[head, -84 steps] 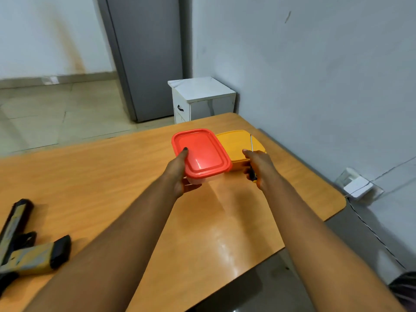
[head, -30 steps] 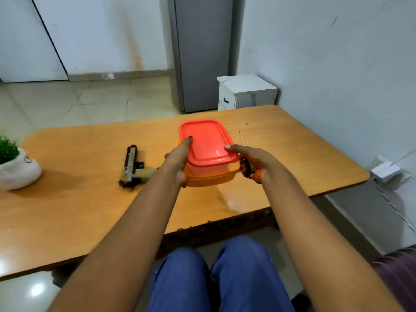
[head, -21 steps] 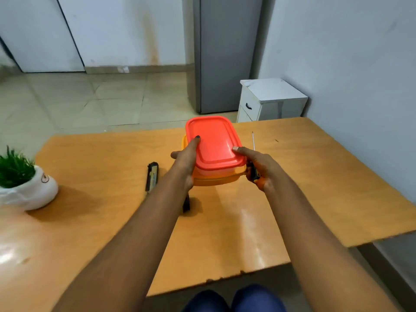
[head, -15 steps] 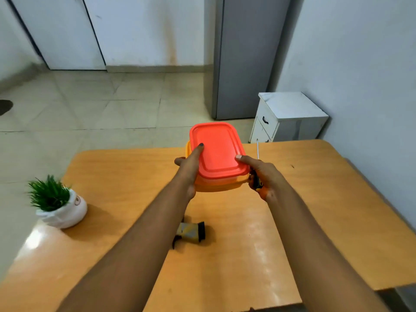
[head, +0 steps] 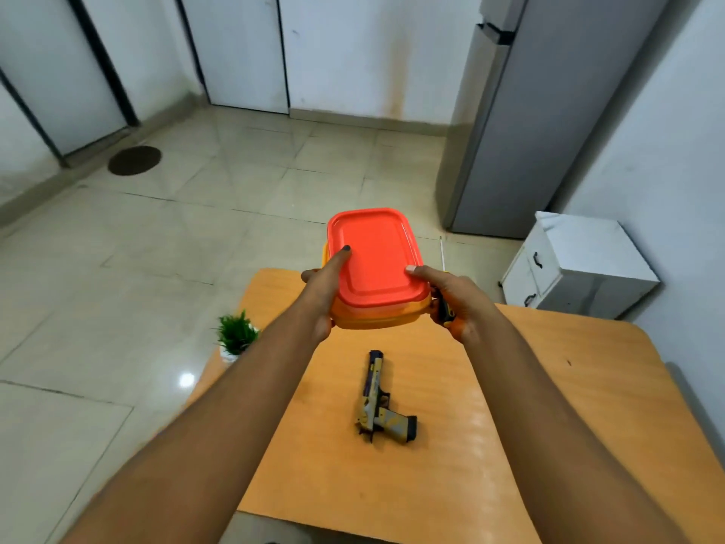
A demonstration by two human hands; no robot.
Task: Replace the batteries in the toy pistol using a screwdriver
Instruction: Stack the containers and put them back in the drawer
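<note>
Two stacked plastic boxes are held in the air above the wooden table (head: 451, 473): a red-lidded box (head: 376, 257) on top of a yellow box (head: 374, 318). My left hand (head: 321, 292) grips their left side, thumb on the red lid. My right hand (head: 451, 298) grips the right side and also holds a screwdriver (head: 444, 284), whose thin shaft points up and away. The toy pistol (head: 378, 400), yellow, grey and black, lies on the table below the boxes, muzzle pointing away from me.
A small green plant in a white pot (head: 235, 335) stands at the table's left edge. Beyond the table are a white bedside cabinet (head: 576, 265), a tall grey fridge (head: 549, 111) and tiled floor (head: 196, 214).
The view has swung left and upward while both hands kept the stacked boxes and screwdriver raised. The pistol now shows whole on the table under the boxes.
</note>
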